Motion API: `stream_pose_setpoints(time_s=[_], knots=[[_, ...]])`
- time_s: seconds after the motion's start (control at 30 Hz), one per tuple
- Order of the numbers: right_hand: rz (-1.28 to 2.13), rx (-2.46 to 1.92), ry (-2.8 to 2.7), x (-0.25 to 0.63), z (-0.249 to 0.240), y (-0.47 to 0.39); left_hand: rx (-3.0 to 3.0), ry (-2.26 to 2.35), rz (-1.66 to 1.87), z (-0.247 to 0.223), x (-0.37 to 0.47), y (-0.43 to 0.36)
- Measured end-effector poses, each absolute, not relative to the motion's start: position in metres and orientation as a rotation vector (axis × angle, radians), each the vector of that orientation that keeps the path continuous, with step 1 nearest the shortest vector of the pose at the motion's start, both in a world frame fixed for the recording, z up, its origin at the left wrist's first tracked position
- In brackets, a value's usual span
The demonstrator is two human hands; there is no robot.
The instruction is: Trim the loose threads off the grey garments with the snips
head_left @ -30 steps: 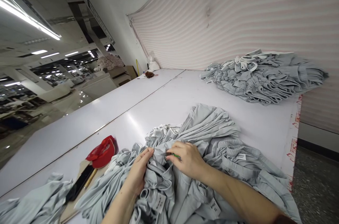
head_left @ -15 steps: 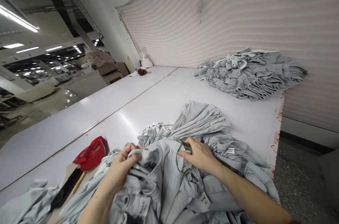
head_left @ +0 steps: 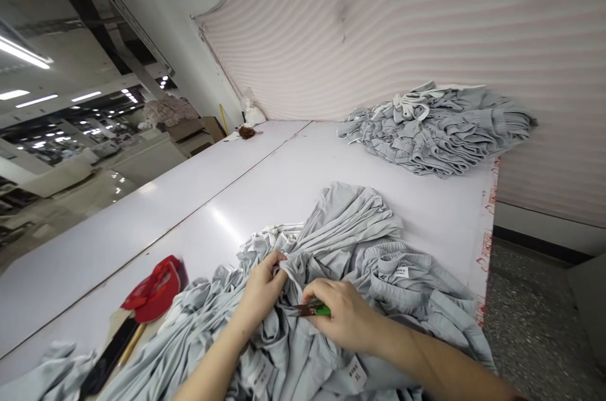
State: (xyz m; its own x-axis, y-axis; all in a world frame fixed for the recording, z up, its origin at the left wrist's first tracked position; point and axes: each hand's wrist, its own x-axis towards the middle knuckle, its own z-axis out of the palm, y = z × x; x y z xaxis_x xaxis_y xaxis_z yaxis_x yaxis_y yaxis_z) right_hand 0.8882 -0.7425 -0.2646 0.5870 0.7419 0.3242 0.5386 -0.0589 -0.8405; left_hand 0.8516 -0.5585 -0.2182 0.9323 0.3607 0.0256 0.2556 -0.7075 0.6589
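A heap of light grey garments [head_left: 326, 347] spreads over the near part of the table, with white size labels [head_left: 357, 372] showing, one reading XL. My left hand [head_left: 265, 281] is closed, pinching a fold of grey garment between thumb and fingers. Small thread snips [head_left: 312, 310] with green on the handle are held in my right hand [head_left: 343, 312]. Their blades point left, close to the pinched cloth; whether they touch it I cannot tell.
A red cap [head_left: 154, 290] lies left of the heap beside a black object [head_left: 108, 353] and a wooden stick [head_left: 131, 344]. Another pile of grey garments [head_left: 440, 129] sits near the striped curtain [head_left: 402, 28]. The white table [head_left: 265, 180] has its edge on the right.
My left hand has moved right and farther from me, taking a different fold. My right hand has come nearer and left, with the snips now more visible. The view has shifted slightly.
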Motion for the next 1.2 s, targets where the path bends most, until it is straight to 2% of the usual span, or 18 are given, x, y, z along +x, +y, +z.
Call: stream_pose_setpoints(time_s=[0.17, 0.53, 0.7, 0.83, 0.93, 1.03, 1.2], knots=[[0.296, -1.728, -0.833, 0.906, -0.262, -0.728, 2.147, 0.39, 0.233, -0.219, 0.827, -0.551], [0.226, -1.717, -0.861, 0.917, -0.26, -0.71, 2.227, 0.347, 0.173, -0.221, 0.823, -0.551], [0.486, -1.705, -0.857, 0.902, -0.256, -0.731, 2.626, 0.484, 0.464, -0.225, 0.824, -0.553], [0.179, -1.74, -0.827, 0.896, -0.258, -0.735, 2.679, 0.385, 0.749, -0.221, 0.825, -0.55], [-0.118, -1.853, -0.883, 0.901, -0.265, -0.726, 2.413, 0.362, 0.287, -0.21, 0.818, -0.546], [-0.19, -1.954, -0.937, 0.904, -0.269, -0.717, 1.94, 0.464, -0.134, -0.203, 0.808, -0.542], [0.189, -1.839, -0.966, 0.9, -0.263, -0.719, 1.559, 0.79, 0.037, -0.21, 0.801, -0.541]])
